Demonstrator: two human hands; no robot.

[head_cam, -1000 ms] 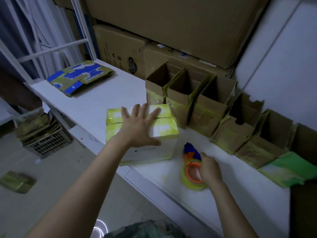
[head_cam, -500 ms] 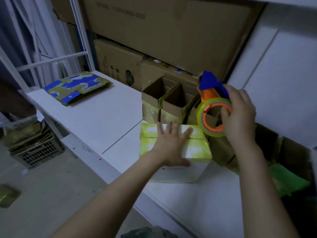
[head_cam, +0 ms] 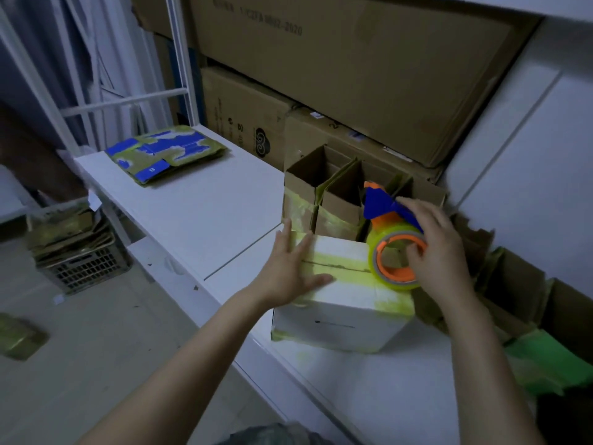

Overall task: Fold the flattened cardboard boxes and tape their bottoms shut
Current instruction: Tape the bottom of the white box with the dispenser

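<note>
A white desk (head_cam: pixel 199 213) in a dim storeroom, stacked behind with large brown cartons (head_cam: pixel 353 75). At the desk's near edge stands a white box (head_cam: pixel 340 316), closed flaps upward, with yellow-green tape along the seam and edges. The left hand (head_cam: pixel 288 271) lies flat on the left end of the box's top, fingers spread across the seam. The right hand (head_cam: pixel 439 252) grips a tape dispenser (head_cam: pixel 394 252), fingers curled round its yellow roll and orange core, the blue guard pointing away; the roll sits at the right end of the seam, touching the box's top. Just beyond the box, a row of open boxes (head_cam: pixel 321 184) stands upright against the cartons, with more running off to the right. At the desk's far left lies a pile of flat boxes (head_cam: pixel 167 155), blue and green. On the floor (head_cam: pixel 96 348) to the left, a crate (head_cam: pixel 83 268) holds more flattened cardboard.
</note>
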